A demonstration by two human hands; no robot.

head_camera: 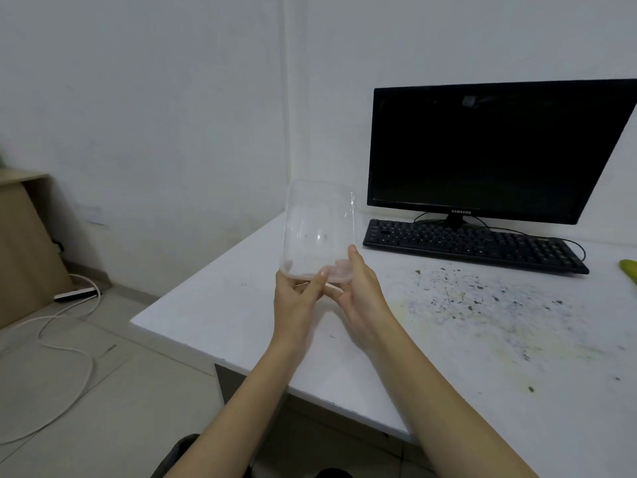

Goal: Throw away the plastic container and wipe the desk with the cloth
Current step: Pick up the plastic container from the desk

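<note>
**Container lifted in both hands, bin step under way, wiping not started**

Plastic container (319,229): clear, looks empty, held upright in the air above the left corner of the surface (220,305), not touching it. It sits between the person and the wall, left of the keyboard (472,243) and the monitor (482,150).

Left hand (296,298): thumb and fingers pinch the container's lower rim from the left. Right hand (358,294): cupped at the base, fingers curled under it, thumb up against the right side wall. Both hands carry it.

Step in hand, as I judge it: the throw-away half. The container is off the surface but not yet binned. No bin shows in the head view, so the next move calls for turning or looking for one, probably toward the floor (103,391) on the left, where only a white cable (69,350) and a brown board (24,243) show. The container is light and thin-walled, so one hand should be enough to carry and drop it.

Wiping is not yet done: dark specks and yellowish stains (482,305) spread across the surface in front of the keyboard. A yellow-green thing (629,267) is cut off at the right edge; can't tell if it is the cloth. After the drop, a hand must be freed to fetch the cloth.
</note>
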